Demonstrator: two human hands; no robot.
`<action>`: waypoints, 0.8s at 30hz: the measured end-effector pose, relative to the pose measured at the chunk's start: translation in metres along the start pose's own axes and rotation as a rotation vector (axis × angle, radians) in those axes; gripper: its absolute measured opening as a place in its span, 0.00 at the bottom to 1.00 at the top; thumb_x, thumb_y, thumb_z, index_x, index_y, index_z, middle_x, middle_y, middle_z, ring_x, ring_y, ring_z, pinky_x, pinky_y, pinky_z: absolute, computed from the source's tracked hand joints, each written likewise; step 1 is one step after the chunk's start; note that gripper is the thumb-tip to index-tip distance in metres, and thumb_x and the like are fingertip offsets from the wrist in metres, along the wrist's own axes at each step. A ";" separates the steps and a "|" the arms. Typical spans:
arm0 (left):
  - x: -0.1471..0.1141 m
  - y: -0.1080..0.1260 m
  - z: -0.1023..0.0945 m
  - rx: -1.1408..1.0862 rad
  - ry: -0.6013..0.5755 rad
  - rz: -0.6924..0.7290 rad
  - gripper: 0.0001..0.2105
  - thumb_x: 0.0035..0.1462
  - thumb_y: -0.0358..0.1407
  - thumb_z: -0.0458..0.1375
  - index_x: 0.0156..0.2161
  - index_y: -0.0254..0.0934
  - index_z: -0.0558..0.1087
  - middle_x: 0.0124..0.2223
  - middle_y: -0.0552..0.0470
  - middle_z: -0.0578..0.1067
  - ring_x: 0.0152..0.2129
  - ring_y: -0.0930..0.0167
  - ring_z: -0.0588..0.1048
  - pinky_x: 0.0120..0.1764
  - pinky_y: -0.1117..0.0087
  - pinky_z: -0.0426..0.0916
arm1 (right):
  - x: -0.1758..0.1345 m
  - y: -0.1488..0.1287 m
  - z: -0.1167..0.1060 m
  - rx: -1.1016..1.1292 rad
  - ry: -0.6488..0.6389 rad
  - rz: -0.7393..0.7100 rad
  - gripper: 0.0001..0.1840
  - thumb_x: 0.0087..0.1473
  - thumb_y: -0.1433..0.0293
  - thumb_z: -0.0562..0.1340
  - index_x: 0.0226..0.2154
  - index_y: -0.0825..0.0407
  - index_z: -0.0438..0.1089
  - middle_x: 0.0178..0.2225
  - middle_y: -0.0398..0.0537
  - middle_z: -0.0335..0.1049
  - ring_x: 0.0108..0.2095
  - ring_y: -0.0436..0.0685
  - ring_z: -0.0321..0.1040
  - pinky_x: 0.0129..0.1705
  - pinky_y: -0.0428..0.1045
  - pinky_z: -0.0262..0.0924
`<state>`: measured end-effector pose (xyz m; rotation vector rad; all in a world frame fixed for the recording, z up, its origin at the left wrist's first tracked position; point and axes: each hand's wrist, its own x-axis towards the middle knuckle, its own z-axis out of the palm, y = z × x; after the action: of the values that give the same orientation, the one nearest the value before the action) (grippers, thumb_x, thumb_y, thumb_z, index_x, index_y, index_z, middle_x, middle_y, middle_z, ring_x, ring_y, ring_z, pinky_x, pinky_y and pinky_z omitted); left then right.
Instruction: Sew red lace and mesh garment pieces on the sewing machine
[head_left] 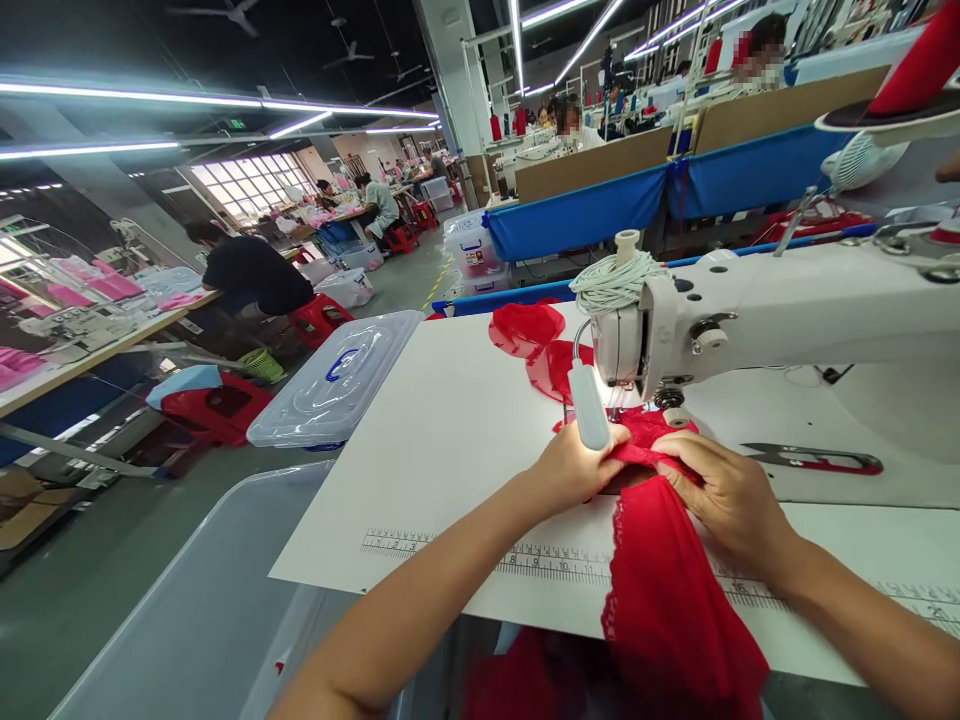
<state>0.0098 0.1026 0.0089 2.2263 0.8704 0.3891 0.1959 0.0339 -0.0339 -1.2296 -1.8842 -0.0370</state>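
Observation:
A red lace-edged fabric piece lies under the needle area of a white sewing machine and hangs over the table's front edge. My left hand grips the fabric just left of the needle, its fingers partly hidden by a small grey-white lamp. On the right, my right hand pinches a fold of the same fabric. Sheer red pieces rest behind the needle. Where the presser foot meets the cloth is mostly hidden.
Thread snips lie on the machine bed at right. A printed ruler runs along the white tabletop. Left of it stand a lidded clear bin and an open plastic bin. A cord bundle sits atop the machine head.

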 end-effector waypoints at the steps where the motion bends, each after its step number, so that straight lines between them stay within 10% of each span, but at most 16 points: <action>1: 0.001 -0.001 -0.004 -0.026 -0.028 0.005 0.08 0.60 0.29 0.53 0.29 0.38 0.64 0.28 0.57 0.66 0.30 0.71 0.67 0.37 0.71 0.65 | -0.002 0.001 0.001 -0.026 0.010 -0.007 0.08 0.63 0.69 0.55 0.40 0.47 0.70 0.36 0.47 0.78 0.37 0.57 0.77 0.36 0.49 0.70; 24: 0.014 -0.005 -0.032 -0.141 -0.211 0.061 0.12 0.64 0.33 0.51 0.27 0.37 0.65 0.26 0.56 0.66 0.26 0.74 0.64 0.32 0.73 0.64 | -0.005 0.002 -0.009 -0.100 0.070 0.077 0.12 0.59 0.75 0.54 0.43 0.47 0.68 0.46 0.50 0.75 0.24 0.51 0.74 0.23 0.47 0.66</action>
<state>0.0018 0.1312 0.0283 2.1216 0.6446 0.2312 0.2038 0.0274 -0.0320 -1.3504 -1.7919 -0.1330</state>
